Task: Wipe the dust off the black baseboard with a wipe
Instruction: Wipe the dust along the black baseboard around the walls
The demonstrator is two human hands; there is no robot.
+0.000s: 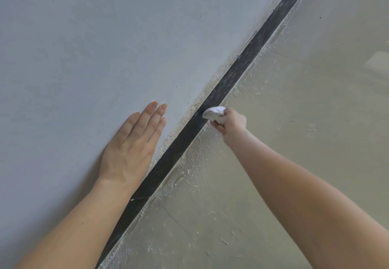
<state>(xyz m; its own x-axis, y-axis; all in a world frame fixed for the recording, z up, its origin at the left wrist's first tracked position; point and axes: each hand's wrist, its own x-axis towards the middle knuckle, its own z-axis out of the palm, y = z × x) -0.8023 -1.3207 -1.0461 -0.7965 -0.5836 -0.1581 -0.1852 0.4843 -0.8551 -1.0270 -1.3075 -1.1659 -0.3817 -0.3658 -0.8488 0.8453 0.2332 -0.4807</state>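
The black baseboard (174, 148) runs diagonally from the bottom left to the top right, between the wall and the floor. Beyond the wipe its surface looks grey with dust; nearer to me it looks darker. My right hand (230, 124) grips a crumpled white wipe (214, 114) and holds it against the baseboard near the middle of the view. My left hand (134, 142) lies flat on the wall with straight fingers, just left of the baseboard.
A pale grey wall (105, 47) fills the left side. The beige floor (294, 100) on the right carries white flecks and dust along the baseboard's lower edge. A pale reflection of light shows on the floor at the far right.
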